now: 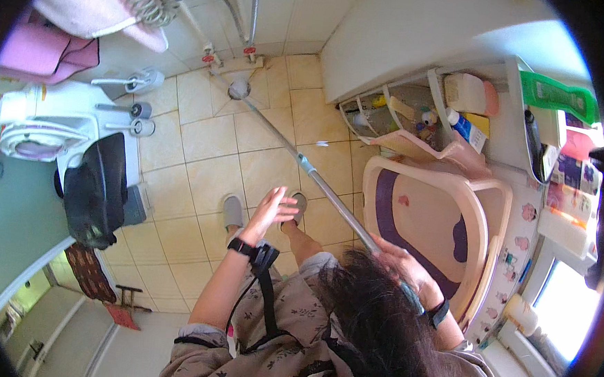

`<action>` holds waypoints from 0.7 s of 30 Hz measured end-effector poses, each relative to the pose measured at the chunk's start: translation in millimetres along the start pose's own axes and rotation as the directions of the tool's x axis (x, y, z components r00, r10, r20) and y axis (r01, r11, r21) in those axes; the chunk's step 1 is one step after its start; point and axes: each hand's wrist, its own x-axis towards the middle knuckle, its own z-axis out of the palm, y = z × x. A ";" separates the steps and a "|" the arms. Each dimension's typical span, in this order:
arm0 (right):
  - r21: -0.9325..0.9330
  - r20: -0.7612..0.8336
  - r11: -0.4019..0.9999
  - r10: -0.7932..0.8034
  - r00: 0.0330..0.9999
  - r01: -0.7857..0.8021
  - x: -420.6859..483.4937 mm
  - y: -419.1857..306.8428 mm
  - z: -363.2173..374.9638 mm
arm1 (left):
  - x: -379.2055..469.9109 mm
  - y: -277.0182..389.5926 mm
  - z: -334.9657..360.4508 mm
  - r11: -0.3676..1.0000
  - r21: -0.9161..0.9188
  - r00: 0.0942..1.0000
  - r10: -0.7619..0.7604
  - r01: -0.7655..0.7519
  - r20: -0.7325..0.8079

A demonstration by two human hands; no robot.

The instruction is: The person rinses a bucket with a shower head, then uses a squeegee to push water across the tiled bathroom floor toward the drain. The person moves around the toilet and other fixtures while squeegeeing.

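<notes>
My right hand (403,264) is closed around the metal pole (332,194), close to its upper end, partly behind hanging hair. The pole slants down and away to the left, with a pale blue joint (305,164) partway along. Its far end meets a whitish, fuzzy head or clump (239,89) at a round opening in the tiled floor near the wall; which of these it is cannot be told. My left hand (273,212) is raised over the slippers, fingers apart, holding nothing and not touching the pole.
A pale plastic baby bathtub (479,209) leans at the right, below shelves (432,93) of bottles. Toilet brushes in holders (142,127) and a black bag-like item (97,191) are at the left. Red-handled valves (249,51) sit by the wall; a small white scrap (322,143) lies on the tiles.
</notes>
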 end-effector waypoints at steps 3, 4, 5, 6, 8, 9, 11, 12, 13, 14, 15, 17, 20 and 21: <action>-0.117 -0.005 0.976 -0.187 0.982 0.185 2.6 21.6 7.1 | -18.2 3.7 -25.2 0.998 0.052 1.000 -0.019 0.018 0.010; -0.080 0.005 0.969 -0.234 0.972 0.234 5.1 26.6 9.6 | -20.1 4.5 -33.2 0.996 0.087 0.999 -0.037 0.036 0.008; -0.101 -0.020 0.969 -0.229 0.973 0.226 6.3 30.2 12.4 | -22.4 4.2 -40.7 0.995 0.101 0.999 -0.024 0.020 0.034; -0.087 -0.114 0.988 -0.140 0.984 0.130 7.4 31.9 17.1 | -24.0 6.6 -50.3 0.992 0.126 0.999 -0.019 0.013 0.042; -0.031 -0.103 0.991 -0.130 0.986 0.127 2.3 34.9 36.6 | -27.2 15.0 -71.1 0.985 0.171 0.996 0.024 -0.039 0.089; 0.036 -0.127 0.992 -0.114 0.985 0.120 -1.1 38.3 54.6 | -32.5 17.7 -81.1 0.981 0.190 0.992 0.021 -0.045 0.124; 0.187 -0.148 0.979 -0.055 0.987 0.082 -13.3 40.4 91.3 | -38.6 29.8 -99.6 0.970 0.229 0.980 0.036 -0.082 0.198; 0.307 -0.154 0.951 0.000 0.988 0.047 -19.3 42.3 109.4 | -44.0 36.3 -109.8 0.966 0.246 0.973 0.022 -0.080 0.231; 0.432 -0.147 0.902 0.049 0.988 0.020 -24.7 47.1 129.2 | -48.1 42.9 -119.7 0.950 0.298 0.967 0.009 -0.088 0.255; 0.607 -0.127 0.793 0.021 0.992 0.061 -27.5 54.1 149.1 | -53.3 48.0 -128.7 0.933 0.342 0.959 0.006 -0.107 0.285; 0.647 -0.172 0.758 0.037 0.984 0.084 -27.1 61.7 166.4 | -58.3 52.4 -136.2 0.914 0.387 0.952 -0.001 -0.123 0.306; 0.761 -0.217 0.632 0.039 0.975 0.144 -19.8 79.1 194.1 | -68.5 57.7 -147.6 0.879 0.436 0.932 0.025 -0.193 0.362; 0.771 -0.329 0.589 0.044 0.943 0.242 7.1 102.2 219.2 | -76.0 59.2 -152.2 0.806 0.528 0.894 0.004 -0.269 0.448; 0.760 -0.364 0.591 0.043 0.931 0.270 19.0 107.6 222.5 | -78.2 56.9 -151.5 0.817 0.517 0.881 -0.022 -0.256 0.472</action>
